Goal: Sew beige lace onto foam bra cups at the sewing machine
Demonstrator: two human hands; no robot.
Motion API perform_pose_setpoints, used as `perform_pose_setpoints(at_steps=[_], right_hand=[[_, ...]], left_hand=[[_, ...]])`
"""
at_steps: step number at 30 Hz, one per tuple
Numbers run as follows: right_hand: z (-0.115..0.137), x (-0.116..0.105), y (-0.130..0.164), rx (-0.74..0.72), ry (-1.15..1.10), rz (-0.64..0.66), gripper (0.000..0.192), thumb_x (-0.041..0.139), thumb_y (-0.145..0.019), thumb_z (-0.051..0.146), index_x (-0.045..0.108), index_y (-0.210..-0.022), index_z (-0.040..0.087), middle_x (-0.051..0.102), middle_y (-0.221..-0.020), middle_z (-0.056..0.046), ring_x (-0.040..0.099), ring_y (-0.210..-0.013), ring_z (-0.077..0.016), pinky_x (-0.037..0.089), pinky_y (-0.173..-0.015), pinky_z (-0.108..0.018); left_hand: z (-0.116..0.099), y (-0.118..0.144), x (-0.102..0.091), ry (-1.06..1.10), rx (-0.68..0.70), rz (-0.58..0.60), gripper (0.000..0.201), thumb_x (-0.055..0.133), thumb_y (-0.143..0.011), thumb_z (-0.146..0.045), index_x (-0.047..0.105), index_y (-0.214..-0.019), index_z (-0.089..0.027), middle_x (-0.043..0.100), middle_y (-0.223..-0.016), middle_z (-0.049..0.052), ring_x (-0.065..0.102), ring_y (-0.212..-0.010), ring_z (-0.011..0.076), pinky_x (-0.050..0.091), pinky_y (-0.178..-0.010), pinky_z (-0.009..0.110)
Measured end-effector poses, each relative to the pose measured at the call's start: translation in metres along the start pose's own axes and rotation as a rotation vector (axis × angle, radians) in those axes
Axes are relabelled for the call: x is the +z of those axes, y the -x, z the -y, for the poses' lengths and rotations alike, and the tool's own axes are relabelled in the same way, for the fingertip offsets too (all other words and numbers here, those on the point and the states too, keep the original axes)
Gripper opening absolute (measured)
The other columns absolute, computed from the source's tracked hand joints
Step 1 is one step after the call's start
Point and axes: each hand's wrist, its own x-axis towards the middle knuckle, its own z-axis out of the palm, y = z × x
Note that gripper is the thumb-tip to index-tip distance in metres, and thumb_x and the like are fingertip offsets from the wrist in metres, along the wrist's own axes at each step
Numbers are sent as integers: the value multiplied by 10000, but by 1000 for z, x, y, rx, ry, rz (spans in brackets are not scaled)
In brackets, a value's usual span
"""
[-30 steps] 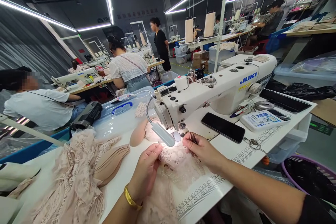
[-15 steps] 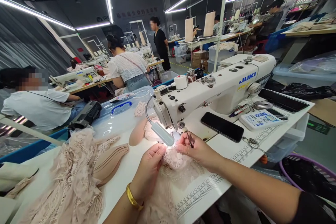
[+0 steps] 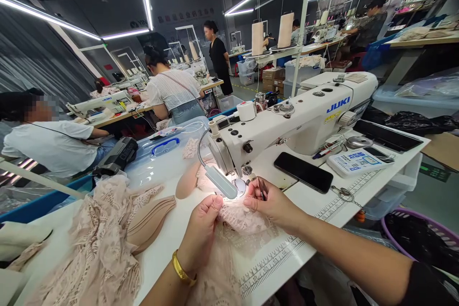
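A piece of pale pink lace (image 3: 244, 229) lies on the white table under the needle of a white JUKI sewing machine (image 3: 301, 119). My left hand (image 3: 201, 234), with a gold bangle on its wrist, pinches the lace at its left edge just below the machine's small lamp (image 3: 222, 182). My right hand (image 3: 270, 203) rests on the lace right of the needle and grips a small dark pair of tweezers (image 3: 262, 188) between its fingers. The needle itself is hidden behind the lamp.
A heap of pink lace (image 3: 100, 244) and stacked beige foam cups (image 3: 150, 222) lie at left. A black phone (image 3: 304, 172), a control panel (image 3: 355, 161) and keys (image 3: 346, 194) lie right of the machine. Other workers sit at machines behind. A purple basket (image 3: 423, 239) stands at right.
Both hands have crept slightly up toward the needle with the lace. My right hand has turned so the tweezers point up near the presser foot.
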Motion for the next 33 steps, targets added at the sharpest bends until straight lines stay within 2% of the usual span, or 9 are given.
perform_pose_setpoints(at_steps=[4, 10, 14, 18, 33], right_hand=[[0, 0, 1, -13, 13, 2, 382, 832, -775, 455, 555, -869, 209, 492, -746, 49, 410, -676, -128, 364, -659, -272], [5, 1, 3, -22, 30, -23, 377, 830, -760, 473, 573, -857, 215, 502, -771, 41, 426, -694, -137, 382, -679, -280], [7, 1, 4, -22, 29, -26, 373, 816, -768, 479, 563, -850, 218, 510, -775, 38, 441, -701, -141, 384, -680, -285], [6, 1, 3, -18, 32, -21, 359, 808, -778, 462, 557, -848, 215, 515, -758, 39, 459, -698, -145, 377, -679, -293], [1, -1, 4, -50, 36, 15, 317, 796, -817, 429, 582, -879, 204, 529, -777, 40, 477, -720, -142, 379, -698, -292]], left_hand=[[0, 0, 0, 13, -5, 7, 393, 754, -840, -556, 627, -707, -209, 563, -650, -2, 484, -643, 175, 406, -603, 282], [-5, 3, 3, 113, -46, 58, 375, 703, -873, -583, 663, -782, -221, 622, -799, 26, 535, -771, 202, 469, -722, 296], [-7, 4, 3, 121, -7, 92, 397, 681, -884, -581, 637, -748, -211, 587, -798, 33, 519, -780, 198, 460, -702, 284], [-7, 4, 0, 78, -29, 132, 331, 738, -851, -478, 610, -739, -194, 529, -744, 6, 470, -729, 166, 437, -687, 266], [-4, 3, -2, 30, -47, 102, 308, 747, -852, -439, 597, -766, -184, 512, -731, -9, 453, -711, 143, 411, -660, 240]])
